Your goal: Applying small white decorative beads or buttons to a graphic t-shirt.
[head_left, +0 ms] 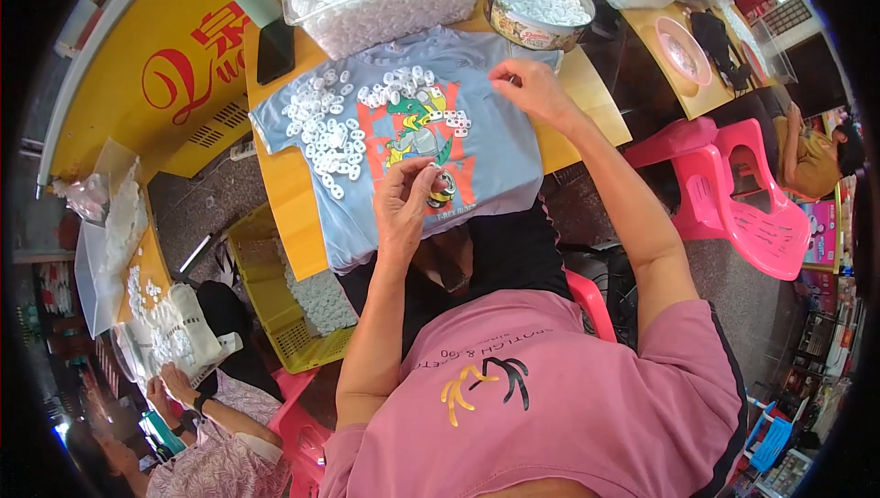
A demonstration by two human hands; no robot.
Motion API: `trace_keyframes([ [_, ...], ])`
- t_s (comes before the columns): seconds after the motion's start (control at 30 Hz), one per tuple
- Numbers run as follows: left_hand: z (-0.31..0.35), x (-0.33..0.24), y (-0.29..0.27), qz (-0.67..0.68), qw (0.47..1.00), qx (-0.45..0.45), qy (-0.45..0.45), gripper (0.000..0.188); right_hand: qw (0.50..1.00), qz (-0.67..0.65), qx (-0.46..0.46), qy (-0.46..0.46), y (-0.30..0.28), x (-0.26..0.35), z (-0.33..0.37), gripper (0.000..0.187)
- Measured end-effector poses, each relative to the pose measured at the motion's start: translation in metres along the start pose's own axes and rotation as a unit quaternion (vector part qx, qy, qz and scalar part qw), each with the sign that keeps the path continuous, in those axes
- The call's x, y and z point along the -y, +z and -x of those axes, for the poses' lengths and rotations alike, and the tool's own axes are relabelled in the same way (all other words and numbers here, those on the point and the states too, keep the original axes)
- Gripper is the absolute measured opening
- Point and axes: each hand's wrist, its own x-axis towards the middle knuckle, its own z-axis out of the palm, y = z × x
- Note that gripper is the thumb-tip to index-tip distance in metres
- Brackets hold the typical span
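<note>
Head view showed a grey-blue cloth T-shirt (504, 154) spread across a yellow wooden worktop (298, 214), reaching from the centre toward twelve o'clock. Small white oval pieces (332, 145) lay loose on it at ten o'clock, with more beside its green dinosaur print (403, 111). Near the centre, the left hand (401, 209) had thumb and forefinger together over the print; the right hand (536, 94), at one o'clock, had its fingertips together above the shirt. Anything pinched was too small to tell. A clear rectangular plastic bin (390, 16) of white pieces stood at twelve o'clock, a round patterned tub (532, 32) at one.
</note>
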Motion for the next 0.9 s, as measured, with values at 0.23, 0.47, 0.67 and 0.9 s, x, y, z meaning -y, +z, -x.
trace_keyframes([
  [0.23,0.0,0.0,0.001,0.009,1.0,-0.001,0.0,0.019,0.986,0.123,0.065,-0.089,0.003,0.014,0.005,0.018],
  [0.47,0.0,0.004,0.0,0.022,1.0,-0.001,-0.007,0.018,0.976,0.173,0.113,-0.068,0.001,0.019,-0.004,0.019],
  [0.67,0.0,0.007,-0.001,0.007,1.0,-0.001,0.028,0.018,0.96,0.227,0.141,-0.088,-0.001,0.027,-0.004,0.018],
  [0.9,-0.002,0.002,-0.001,-0.015,1.0,-0.012,0.007,0.018,0.962,0.207,0.161,-0.075,0.0,0.026,-0.008,0.017],
])
